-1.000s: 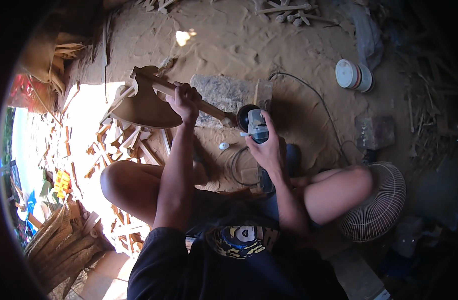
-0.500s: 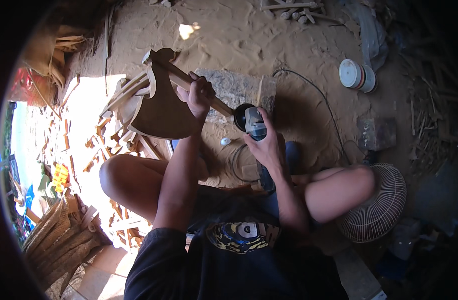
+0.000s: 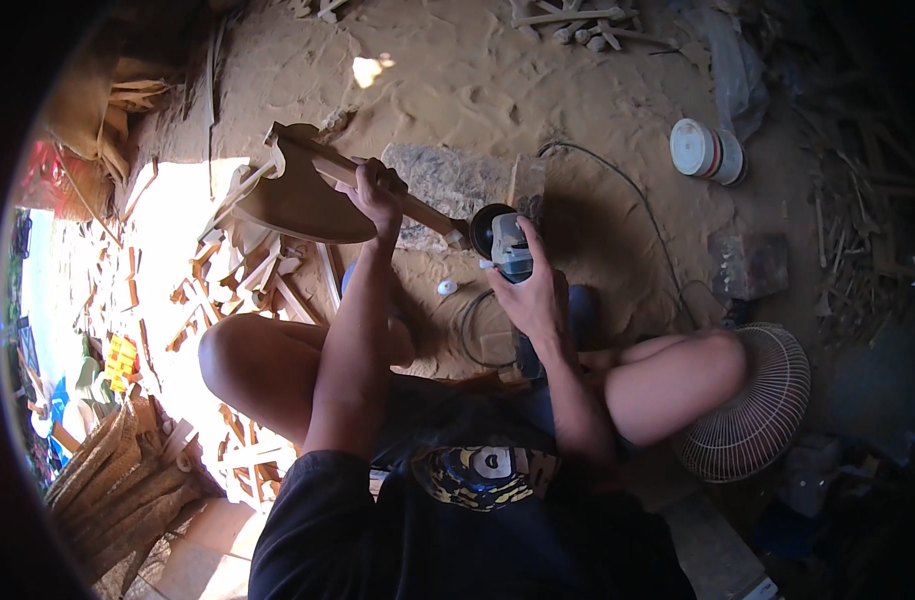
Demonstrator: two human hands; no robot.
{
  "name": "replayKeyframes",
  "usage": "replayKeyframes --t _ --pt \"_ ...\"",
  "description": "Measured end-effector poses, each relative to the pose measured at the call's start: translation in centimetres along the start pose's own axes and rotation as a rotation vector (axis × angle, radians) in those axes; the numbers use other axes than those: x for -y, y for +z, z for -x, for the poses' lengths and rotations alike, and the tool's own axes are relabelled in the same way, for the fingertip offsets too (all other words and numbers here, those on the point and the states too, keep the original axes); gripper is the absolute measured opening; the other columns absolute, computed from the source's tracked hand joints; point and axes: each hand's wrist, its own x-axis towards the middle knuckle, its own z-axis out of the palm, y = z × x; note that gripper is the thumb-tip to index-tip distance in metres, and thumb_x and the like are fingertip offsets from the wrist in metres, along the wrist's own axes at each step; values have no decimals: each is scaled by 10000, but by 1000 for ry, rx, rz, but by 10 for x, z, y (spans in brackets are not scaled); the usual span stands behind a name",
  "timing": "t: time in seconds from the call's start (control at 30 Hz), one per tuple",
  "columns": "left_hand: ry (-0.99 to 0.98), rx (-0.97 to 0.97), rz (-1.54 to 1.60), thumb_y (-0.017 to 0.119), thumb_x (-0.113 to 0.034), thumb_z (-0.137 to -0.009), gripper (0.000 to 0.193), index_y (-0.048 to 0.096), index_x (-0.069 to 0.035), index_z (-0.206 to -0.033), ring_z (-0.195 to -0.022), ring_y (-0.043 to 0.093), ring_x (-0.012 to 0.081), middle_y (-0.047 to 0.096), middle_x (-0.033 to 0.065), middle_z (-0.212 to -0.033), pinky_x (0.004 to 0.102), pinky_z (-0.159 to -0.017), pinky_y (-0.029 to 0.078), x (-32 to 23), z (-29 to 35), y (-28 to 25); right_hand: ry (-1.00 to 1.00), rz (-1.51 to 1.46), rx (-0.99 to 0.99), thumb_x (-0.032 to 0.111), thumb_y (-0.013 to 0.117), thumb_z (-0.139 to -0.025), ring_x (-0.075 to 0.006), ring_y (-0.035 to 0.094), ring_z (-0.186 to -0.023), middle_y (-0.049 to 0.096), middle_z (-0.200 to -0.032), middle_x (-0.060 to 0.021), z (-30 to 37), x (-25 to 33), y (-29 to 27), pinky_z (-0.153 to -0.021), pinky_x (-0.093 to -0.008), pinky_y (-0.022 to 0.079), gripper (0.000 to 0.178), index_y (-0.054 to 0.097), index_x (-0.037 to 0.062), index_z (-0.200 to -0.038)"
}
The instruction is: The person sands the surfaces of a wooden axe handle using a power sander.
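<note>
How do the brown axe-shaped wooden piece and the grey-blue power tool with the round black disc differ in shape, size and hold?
The brown axe-shaped wooden piece has a broad, flat blade; the grey-blue power tool ends in a round black disc.
The wooden piece looks longer; the power tool looks more compact.
The left hand holds the wooden piece; the right hand holds the power tool.
Shared: each is held one-handed.

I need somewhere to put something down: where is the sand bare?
Bumpy sand is bare between the dusty block and the wooden pieces up top, and between the cable and white tub. It's crowded at left, with heaped scrap wood, and in the middle, where the power tool and axe-shaped wood are held close together.
</note>
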Motion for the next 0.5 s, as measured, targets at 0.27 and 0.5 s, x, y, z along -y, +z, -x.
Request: replayKeyframes --t 0.27,0.5 --pt "-120 -15 104 594 -142 -943 199 475 -95 -790 -412 397 128 388 -6 -581 302 -388 347 -6 10 11 -65 93 47 256 792 -848 -481 727 -1017 751 -1198 -248 -2 -12 13 -883 -540 585 841 438 234 -1611" --pt "-106 -140 74 567 -209 -1016 244 465 -140 -806 -432 358 105 370 -28 -579 288 -405 329 6 -12 -6 -28 48 -18 231 814 -850 -438 717 -1116 730 -1268 -244 -1 -9 6 -937 -491 581 821 464 207 -1593"
